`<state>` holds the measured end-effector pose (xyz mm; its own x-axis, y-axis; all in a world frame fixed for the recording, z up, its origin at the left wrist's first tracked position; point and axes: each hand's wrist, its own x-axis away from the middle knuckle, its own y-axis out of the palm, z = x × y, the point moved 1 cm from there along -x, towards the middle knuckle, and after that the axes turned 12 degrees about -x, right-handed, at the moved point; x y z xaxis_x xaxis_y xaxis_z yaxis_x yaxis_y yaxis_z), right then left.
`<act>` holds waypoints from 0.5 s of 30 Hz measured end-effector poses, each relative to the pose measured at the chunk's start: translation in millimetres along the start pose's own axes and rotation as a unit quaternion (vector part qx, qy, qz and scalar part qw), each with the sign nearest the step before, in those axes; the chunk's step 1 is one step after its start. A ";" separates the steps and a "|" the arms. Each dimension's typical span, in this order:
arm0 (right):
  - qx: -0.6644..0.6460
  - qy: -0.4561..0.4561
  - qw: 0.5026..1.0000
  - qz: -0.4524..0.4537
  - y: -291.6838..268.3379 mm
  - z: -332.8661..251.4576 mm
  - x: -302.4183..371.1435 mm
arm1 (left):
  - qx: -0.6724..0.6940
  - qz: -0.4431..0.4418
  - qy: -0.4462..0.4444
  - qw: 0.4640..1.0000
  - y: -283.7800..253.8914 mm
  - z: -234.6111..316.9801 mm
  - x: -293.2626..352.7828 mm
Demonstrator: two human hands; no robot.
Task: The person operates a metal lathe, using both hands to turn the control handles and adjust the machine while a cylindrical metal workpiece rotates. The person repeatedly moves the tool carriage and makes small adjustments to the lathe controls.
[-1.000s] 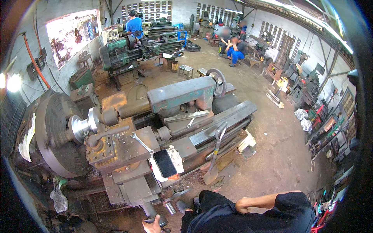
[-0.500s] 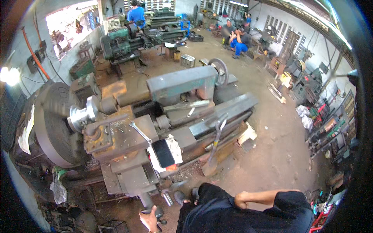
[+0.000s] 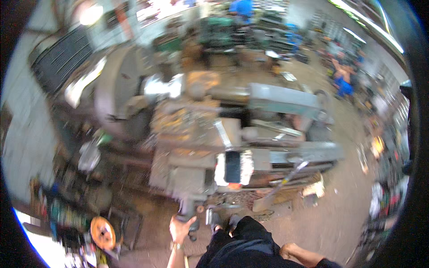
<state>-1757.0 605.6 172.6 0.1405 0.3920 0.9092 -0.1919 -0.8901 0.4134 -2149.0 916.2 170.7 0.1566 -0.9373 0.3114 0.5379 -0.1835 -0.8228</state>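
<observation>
Crank handle (image 3: 194, 227) sat at near end of cross-slide (image 3: 187, 178), axle pointing into it | left hand (image 3: 180, 229), nearer, touched crank's left side, grip blurred, hold unclear | right hand (image 3: 289, 250) farther right, grip unreadable

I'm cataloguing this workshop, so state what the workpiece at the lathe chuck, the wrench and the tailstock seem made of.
Workpiece: bare bright metal, perhaps aluminium or steel, gleaming silver-white.
Wrench: probably smooth bare steel, from its pale metallic shine.
Tailstock: painted metal, likely cast iron, judging by its blocky body, grey top and teal side.
</observation>
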 end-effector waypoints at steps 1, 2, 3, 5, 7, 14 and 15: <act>-0.006 0.014 1.000 -0.001 -0.6 9.1 -6.5 | -0.007 -0.027 -0.021 0.999 -0.6 -0.9 -1.3; -0.008 0.040 0.999 0.033 4.0 17.7 -11.7 | -0.011 -0.044 -0.024 0.999 -1.0 0.0 -0.7; -0.022 0.062 0.995 0.077 1.7 25.2 -15.4 | -0.021 -0.058 -0.036 0.997 -2.2 0.0 -0.7; -0.006 -0.014 1.000 0.006 -9.1 42.3 -17.6 | -0.020 -0.081 -0.038 0.996 -4.1 2.5 -1.7; 0.010 -0.047 0.999 -0.018 -15.2 52.0 -23.7 | 0.010 -0.101 -0.037 0.994 -6.1 3.4 -1.7; 0.086 -0.028 0.996 0.026 -14.0 65.8 -68.9 | -0.073 -0.125 0.027 0.989 -2.2 -12.1 -13.1; 0.081 -0.033 0.996 0.022 -16.3 65.8 -65.9 | -0.070 -0.135 0.025 0.988 -0.3 -14.4 -15.5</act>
<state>-1699.2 579.0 102.7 0.2003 0.3409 0.9185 -0.0414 -0.9337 0.3556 -2163.5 926.5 159.3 -0.0195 -0.8611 0.5081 0.4347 -0.4650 -0.7712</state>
